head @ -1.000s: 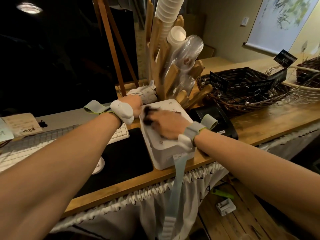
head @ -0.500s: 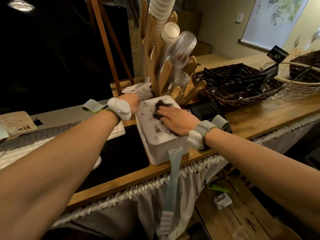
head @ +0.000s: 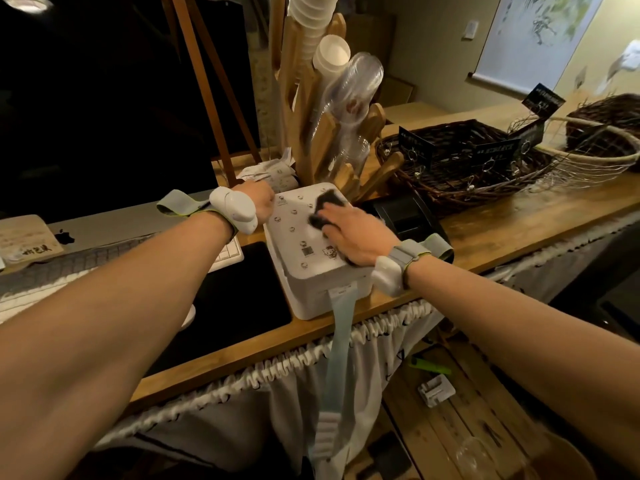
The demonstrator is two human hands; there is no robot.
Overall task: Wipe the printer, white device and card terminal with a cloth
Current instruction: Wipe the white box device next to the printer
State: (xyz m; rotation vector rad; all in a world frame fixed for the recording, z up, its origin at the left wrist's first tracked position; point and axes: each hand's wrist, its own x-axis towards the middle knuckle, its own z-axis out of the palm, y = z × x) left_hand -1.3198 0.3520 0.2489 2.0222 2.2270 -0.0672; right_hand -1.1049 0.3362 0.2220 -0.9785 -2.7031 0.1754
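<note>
Right hand [head: 349, 233] reached forward, flat, palm down, fingers straight. Left hand [head: 260, 202] forward too, wrist bent, fingers hidden.

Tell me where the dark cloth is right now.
Head view, centre: the dark cloth lies on the far right part of the white device, pressed under the right hand, just left of the black device on the counter.

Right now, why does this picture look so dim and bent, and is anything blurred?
Head view: weak light, the monitor side nearly black, a ceiling lamp glowing top left; the wide lens bows the counter edge and stretches the forearms; the dark cloth under the right hand is motion-smeared; the stickers on the white device show clearly.
</note>
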